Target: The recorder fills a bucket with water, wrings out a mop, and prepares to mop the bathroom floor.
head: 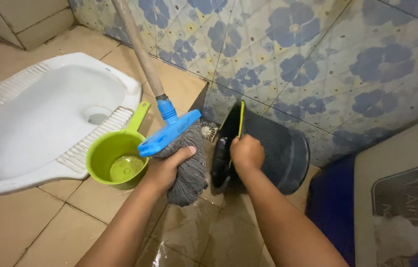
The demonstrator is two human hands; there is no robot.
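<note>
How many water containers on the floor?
2. A green dipper holding a little water, beside the squat toilet; a black bucket tipped on its side against the tiled wall. Others may be out of frame.

Blue-flower wall tiles (318, 59) beyond fingers. Wet beige floor tiles (31, 222) below them. White squat toilet (36, 123) far left of fingers. Dim light.

Single head-worn view, looking steeply down and forward over own forearms entering from bottom of frame. Close range: hands mid-frame. Faces tiled wall corner (318, 64) across upper right; floor (31, 222) fills lower left; squat toilet (36, 118) at upper left. No second view, so no overlap.
</note>
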